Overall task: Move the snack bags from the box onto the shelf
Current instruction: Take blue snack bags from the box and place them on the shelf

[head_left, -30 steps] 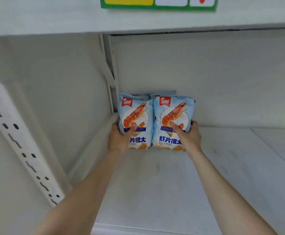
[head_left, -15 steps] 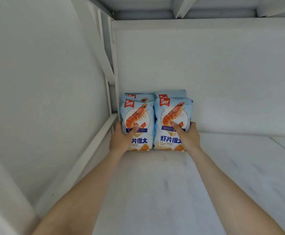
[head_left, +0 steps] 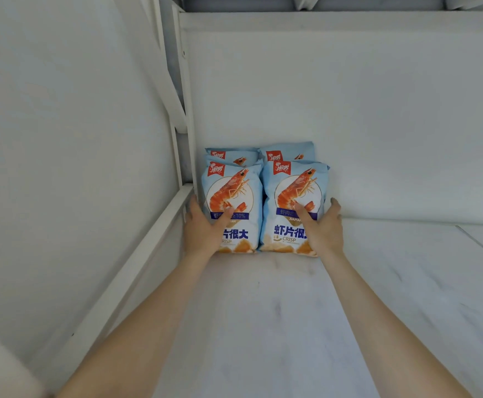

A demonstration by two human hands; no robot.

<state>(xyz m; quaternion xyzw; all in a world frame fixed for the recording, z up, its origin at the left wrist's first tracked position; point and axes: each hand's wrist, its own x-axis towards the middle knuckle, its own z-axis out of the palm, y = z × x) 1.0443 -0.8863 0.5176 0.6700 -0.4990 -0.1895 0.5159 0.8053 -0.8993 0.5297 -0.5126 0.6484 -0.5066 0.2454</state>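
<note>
Two light blue snack bags printed with an orange shrimp stand side by side in the back left corner of the white shelf [head_left: 263, 311]. My left hand [head_left: 205, 231] grips the left front bag [head_left: 234, 193] at its lower left, thumb across its face. My right hand [head_left: 320, 228] grips the right front bag [head_left: 294, 191] at its lower right. Behind them the tops of two more bags of the same kind [head_left: 286, 152] show against the back wall. The box is out of view.
A white side rail [head_left: 137, 268] and upright post [head_left: 182, 110] border the shelf on the left, with a white side wall beyond. The white back panel [head_left: 378, 110] closes the rear. The shelf board runs on to the right.
The view has moved closer into the shelf and the upper board with its label has left the frame. Both hands stay on the two front bags, which sit slightly further back.
</note>
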